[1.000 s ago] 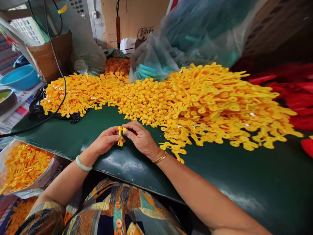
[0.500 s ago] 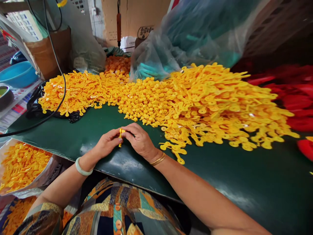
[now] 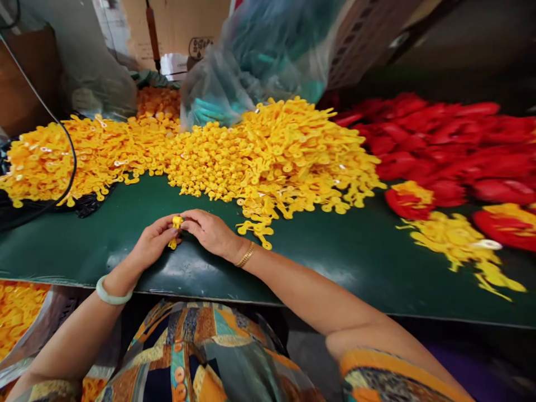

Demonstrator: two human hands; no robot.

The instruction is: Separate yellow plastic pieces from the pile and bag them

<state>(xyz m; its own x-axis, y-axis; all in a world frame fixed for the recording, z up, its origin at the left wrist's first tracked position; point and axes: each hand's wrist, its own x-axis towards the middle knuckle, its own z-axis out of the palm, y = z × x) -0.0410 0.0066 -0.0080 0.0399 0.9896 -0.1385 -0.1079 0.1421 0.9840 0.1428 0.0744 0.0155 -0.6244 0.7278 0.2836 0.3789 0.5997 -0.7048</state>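
A small yellow plastic piece is held upright above the green tabletop, close to its front edge. My left hand pinches it from the left between thumb and fingers, with its lower end showing beneath. From the right, the closed fingertips of my right hand grip the same piece near its top. Behind the hands lies a heap of small knobby yellow pieces. To its right is a larger heap of long yellow pieces with round ringed ends, a few lying loose at the front.
Red plastic parts are piled at the right, with thin yellow pieces before them. More long yellow pieces lie left, crossed by a black cable. A clear bag stands behind. Below left is a sack of yellow parts.
The view has turned right, bringing more red parts into sight. Both hands still hold the yellow piece, whose rounded top now shows more fully between the fingers.
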